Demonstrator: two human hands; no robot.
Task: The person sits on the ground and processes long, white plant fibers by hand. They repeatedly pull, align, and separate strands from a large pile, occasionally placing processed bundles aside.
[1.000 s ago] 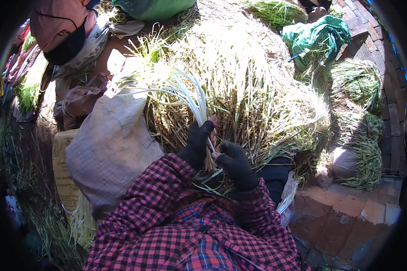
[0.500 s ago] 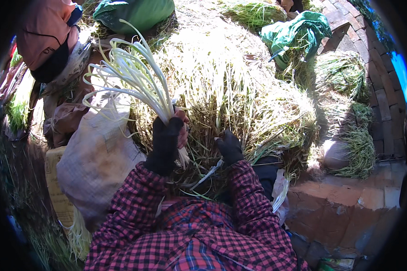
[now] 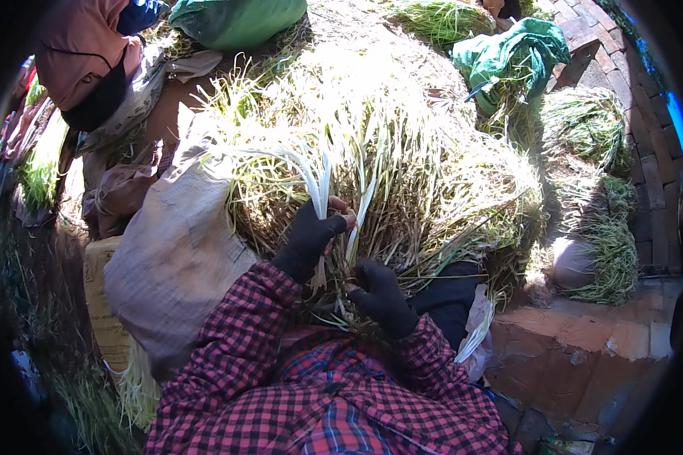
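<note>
My left hand (image 3: 316, 236), in a dark fingerless glove, is closed round a bunch of long pale leafy stalks (image 3: 311, 171), much like blanched chives. Their white leaves fan upward and to the left; the root ends hang below the fist. Just right of that fist stands a single pale stalk (image 3: 361, 216), close to the left fingertips. Its lower end runs down to my gloved right hand (image 3: 381, 294), whose thumb and fingers are pinched there. Behind both hands rises a big heap of similar stalks (image 3: 410, 182), greenish yellow above and brown and dry toward the bottom.
A pale sack (image 3: 178, 250) bulges at my left beside a yellow box (image 3: 102, 303). Green cloth bundles (image 3: 520, 57) lie beyond the heap. More greens (image 3: 615, 243) and a brick ledge (image 3: 554, 341) are on the right. Another person (image 3: 83, 57) sits far left.
My left hand has lowered and moved right with the bunch, whose leaves are now less spread. My right hand has drawn back from the heap toward me, and a single stalk now stands between the hands.
</note>
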